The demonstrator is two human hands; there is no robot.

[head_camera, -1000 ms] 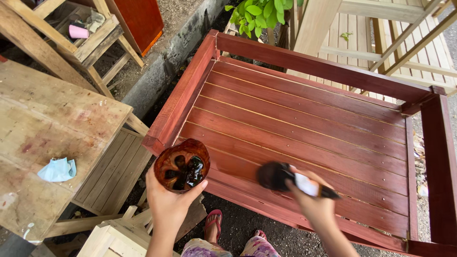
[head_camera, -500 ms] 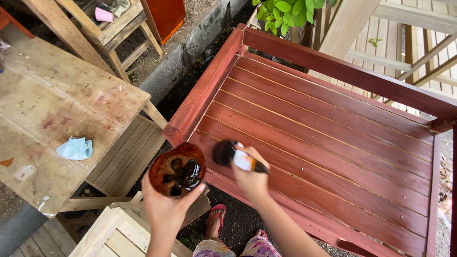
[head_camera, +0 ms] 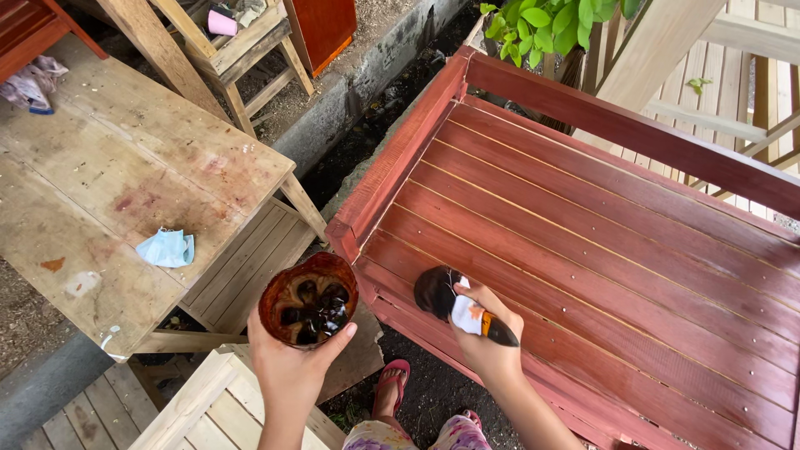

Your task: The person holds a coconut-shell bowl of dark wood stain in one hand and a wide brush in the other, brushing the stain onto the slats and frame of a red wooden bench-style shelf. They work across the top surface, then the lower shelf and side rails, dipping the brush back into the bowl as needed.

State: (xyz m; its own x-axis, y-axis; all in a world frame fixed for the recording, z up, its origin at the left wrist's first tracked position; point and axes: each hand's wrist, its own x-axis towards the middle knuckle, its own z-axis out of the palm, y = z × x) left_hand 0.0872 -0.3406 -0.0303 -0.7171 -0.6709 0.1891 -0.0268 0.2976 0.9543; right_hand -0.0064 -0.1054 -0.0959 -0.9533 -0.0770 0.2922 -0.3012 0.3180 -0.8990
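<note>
The left hand (head_camera: 290, 367) cups a small round container of dark reddish-brown stain (head_camera: 307, 300) from below, fingers wrapped up its sides w/ thumb at the right rim; it's held level just off the near left corner of the red-stained slatted wooden bench frame (head_camera: 600, 242), above a pale unfinished wooden stool (head_camera: 221, 400). The right hand (head_camera: 487, 333) is closed round the white-and-orange ferrule and dark handle of a wide paintbrush w/ dark wet bristles (head_camera: 450, 302); bristles point left and rest on or just over the near slat by the front rail, contact too close to call. Judging by looks: the container is prob light but open-topped and sloshy, liquid near black and glossy, so it wants a level hold from underneath, rim clear of the thumb. The brush looks light, the handle stiff, bristles soft and loaded, likely to drip; best held at the ferrule as here, since the handle seems slick w/ stain. To the left stands a worn bare-wood table (head_camera: 125, 192) w/ a crumpled light-blue face mask (head_camera: 167, 248) on it, well apart from both hands. A green leafy plant (head_camera: 550, 25) sits beyond the bench's far rail; a foot in a pink sandal (head_camera: 392, 387) shows below.
</note>
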